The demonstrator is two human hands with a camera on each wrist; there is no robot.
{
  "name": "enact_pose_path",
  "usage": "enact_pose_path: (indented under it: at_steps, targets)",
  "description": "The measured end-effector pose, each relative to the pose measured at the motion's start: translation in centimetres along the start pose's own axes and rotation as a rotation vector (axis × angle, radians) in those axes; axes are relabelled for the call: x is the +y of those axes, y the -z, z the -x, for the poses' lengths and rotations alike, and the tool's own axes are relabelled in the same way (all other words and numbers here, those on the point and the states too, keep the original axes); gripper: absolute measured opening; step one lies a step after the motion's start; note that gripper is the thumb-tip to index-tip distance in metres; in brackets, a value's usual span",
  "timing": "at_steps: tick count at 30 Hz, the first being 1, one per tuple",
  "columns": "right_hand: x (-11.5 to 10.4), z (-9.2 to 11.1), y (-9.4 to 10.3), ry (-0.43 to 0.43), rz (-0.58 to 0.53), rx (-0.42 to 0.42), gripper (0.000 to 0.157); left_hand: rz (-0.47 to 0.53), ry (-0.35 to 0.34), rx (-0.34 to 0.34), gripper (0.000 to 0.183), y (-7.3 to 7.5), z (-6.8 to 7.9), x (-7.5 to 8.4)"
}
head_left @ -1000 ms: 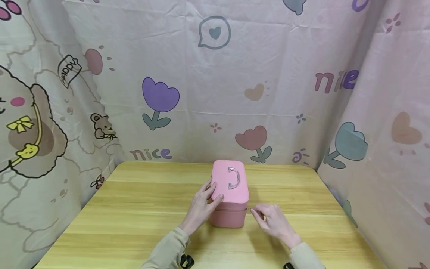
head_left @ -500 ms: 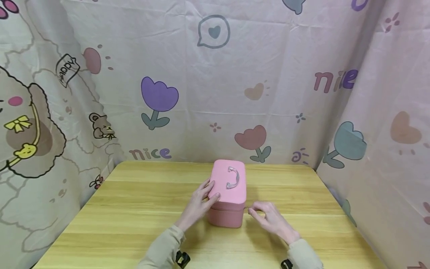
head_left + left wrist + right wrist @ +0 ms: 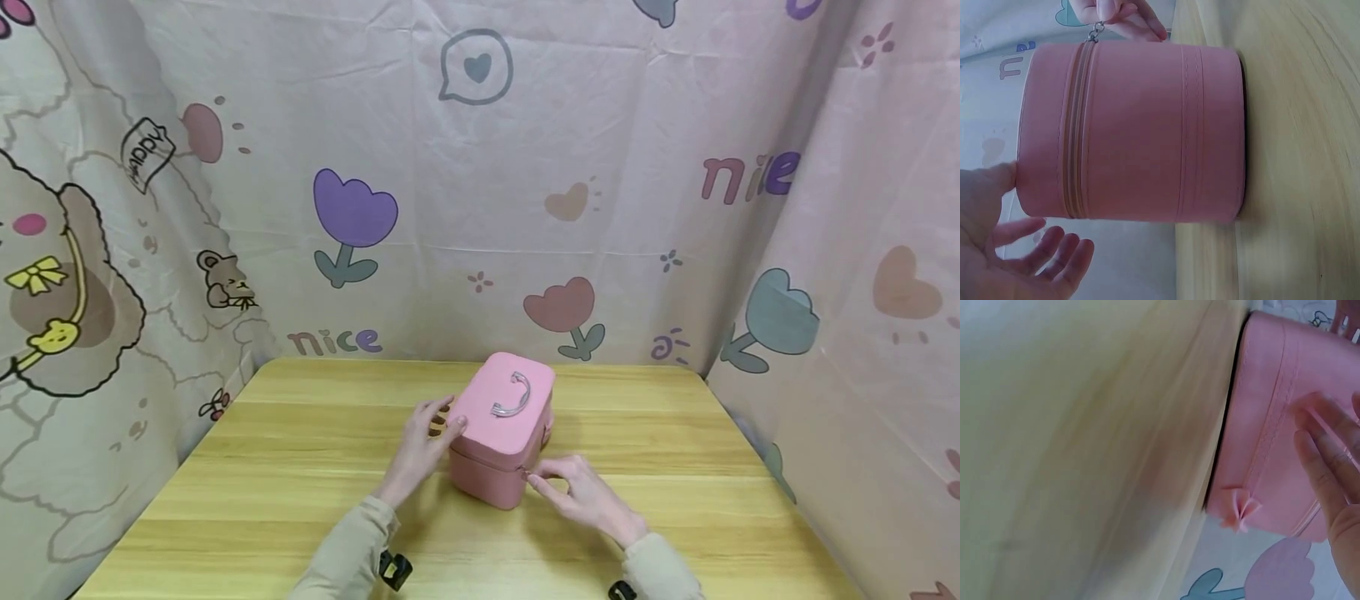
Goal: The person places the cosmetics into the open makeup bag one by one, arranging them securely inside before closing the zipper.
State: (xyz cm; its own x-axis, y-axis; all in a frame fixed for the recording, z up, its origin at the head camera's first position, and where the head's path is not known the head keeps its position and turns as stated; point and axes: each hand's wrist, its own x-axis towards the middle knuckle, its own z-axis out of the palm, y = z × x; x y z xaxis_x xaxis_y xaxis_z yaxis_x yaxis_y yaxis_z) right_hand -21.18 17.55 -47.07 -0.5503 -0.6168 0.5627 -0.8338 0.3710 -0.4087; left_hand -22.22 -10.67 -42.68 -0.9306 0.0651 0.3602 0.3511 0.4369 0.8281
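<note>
A pink zippered case (image 3: 487, 479) with a silver handle (image 3: 517, 396) on its lid stands at an angle on the table. At the lid's near left corner, my left hand (image 3: 416, 446) rests its thumb on the edge; the left wrist view shows its other fingers spread loosely beside the case. My right hand (image 3: 588, 500) pinches the zipper pull, whose short chain (image 3: 1095, 30) shows in the left wrist view at the zipper (image 3: 1077, 131). The lid lies down on the body. In the right wrist view, several right fingers (image 3: 1335, 450) extend along the case's side.
The wooden table (image 3: 300, 475) reaches back to a printed curtain (image 3: 450, 167), which also hangs along both sides. A small pink bow (image 3: 1239, 508) is on the case's side near its base.
The case has turned clockwise as seen from above, its near end swinging left. Both hands have shifted left with it, the right one still pinching the zipper pull.
</note>
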Motion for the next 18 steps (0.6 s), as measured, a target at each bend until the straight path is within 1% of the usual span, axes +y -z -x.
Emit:
enact_pose_path:
  at_steps: [5,7,9,12,16,18]
  targets:
    - [-0.9,-0.7,-0.5,-0.026,0.047,-0.015,0.011,-0.04,0.007,0.109,0.036,-0.2,0.1,-0.1]
    - [-1.3,-1.1,-0.8,-0.031,0.051,-0.018,0.011,-0.057,0.017,0.14,0.035,-0.4,0.2,-0.1]
    - [-1.6,-1.4,-1.1,-0.043,0.056,-0.022,0.011,-0.076,0.029,0.16,0.039,-0.6,0.4,0.1]
    - [-2.0,-1.8,-1.5,-0.061,0.082,-0.021,0.011,-0.119,0.053,0.162,0.055,-1.1,0.7,0.7]
    - [-2.5,-2.0,-1.9,-0.091,0.144,-0.012,0.01,-0.173,0.095,0.131,0.082,-1.8,0.9,1.4]
    - [-2.7,-2.2,-2.1,-0.098,0.156,-0.006,0.01,-0.181,0.112,0.117,0.09,-2.1,1.0,1.6]
